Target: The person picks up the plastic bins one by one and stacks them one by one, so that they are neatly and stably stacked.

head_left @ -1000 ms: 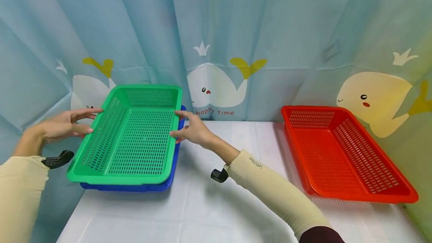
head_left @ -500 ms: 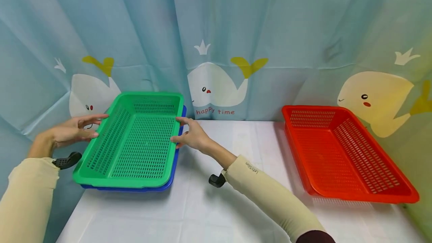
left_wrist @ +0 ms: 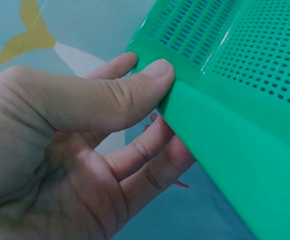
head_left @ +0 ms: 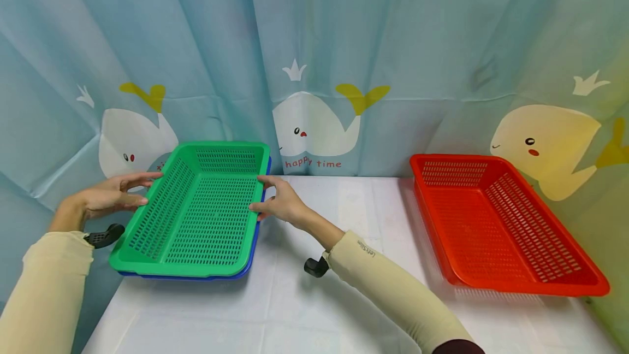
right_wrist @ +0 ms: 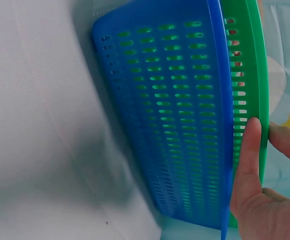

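- Nearly seated now, the green basket (head_left: pixel 196 213) lies nested inside the blue basket (head_left: pixel 253 245) at the left end of the white table (head_left: pixel 314 299); only a thin blue edge shows along its right side and front.
- On the left rim the left hand (head_left: pixel 110 196) pinches the green plastic, thumb on top and fingers curled beneath, as the left wrist view shows.
- Opposite it, the right hand (head_left: pixel 280 201) grips the right rim, with the thumb (right_wrist: pixel 249 150) lying along the edge where green meets blue and a finger over the top.
- Judging by the close fit, the stacking looks all but done; what seems left is to let go of both rims.
- Well apart at the right end sits the red basket (head_left: pixel 496 223), alone and untouched, so it may remain to be dealt with.
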The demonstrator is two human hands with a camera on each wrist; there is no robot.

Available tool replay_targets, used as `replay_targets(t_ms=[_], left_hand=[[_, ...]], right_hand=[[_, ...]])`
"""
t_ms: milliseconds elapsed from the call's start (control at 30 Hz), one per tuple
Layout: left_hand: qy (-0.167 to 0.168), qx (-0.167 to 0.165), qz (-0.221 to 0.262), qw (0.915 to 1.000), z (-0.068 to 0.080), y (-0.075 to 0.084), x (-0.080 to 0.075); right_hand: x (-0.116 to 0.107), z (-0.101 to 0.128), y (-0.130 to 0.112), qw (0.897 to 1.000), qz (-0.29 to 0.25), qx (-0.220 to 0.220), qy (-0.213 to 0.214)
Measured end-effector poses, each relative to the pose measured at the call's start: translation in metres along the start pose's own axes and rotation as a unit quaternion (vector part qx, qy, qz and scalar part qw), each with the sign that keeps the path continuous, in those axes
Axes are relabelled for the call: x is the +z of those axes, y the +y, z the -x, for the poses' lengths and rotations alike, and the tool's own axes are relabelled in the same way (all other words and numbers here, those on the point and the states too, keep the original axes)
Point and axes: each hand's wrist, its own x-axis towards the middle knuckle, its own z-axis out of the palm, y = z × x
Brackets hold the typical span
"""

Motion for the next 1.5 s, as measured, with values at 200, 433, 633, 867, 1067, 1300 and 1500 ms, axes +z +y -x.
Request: replay_targets(t_ms=[200, 433, 633, 867, 1067, 1300, 1500], left_hand=[[0.004, -0.006, 0.002, 1.0, 0.0006, 0.0029, 0.0006], [0.002, -0.009, 0.007, 0.9999, -0.0002, 0.003, 0.0009], [0.003, -0.012, 0.012, 0.9999, 0.0007, 0.0035, 0.0019], [0.004, -0.017, 0.006, 0.9998, 0.0001, 0.0026, 0.0022], [0.006, -0.017, 0.002, 0.9998, -0.0005, 0.0015, 0.0036], [0.012, -0.019, 0.0, 0.9997, 0.0003, 0.0018, 0.0054], [0.016, -0.018, -0.002, 0.9997, 0.001, 0.0028, 0.0063]], right_hand=[[-0.0007, 0.0009, -0.0004, 1.0, -0.005, 0.001, -0.002], [-0.0011, 0.0018, -0.0017, 1.0, -0.002, 0.001, -0.005], [-0.0008, 0.0021, -0.0011, 1.0, 0.005, 0.007, -0.001], [-0.0005, 0.0011, 0.002, 1.0, 0.005, 0.008, 0.001], [-0.0003, 0.0008, 0.004, 1.0, 0.01, 0.01, 0.0], [-0.0002, 0.0005, 0.0034, 1.0, 0.023, 0.011, 0.004], [-0.0005, 0.0008, 0.0024, 0.999, 0.03, 0.011, 0.004]])
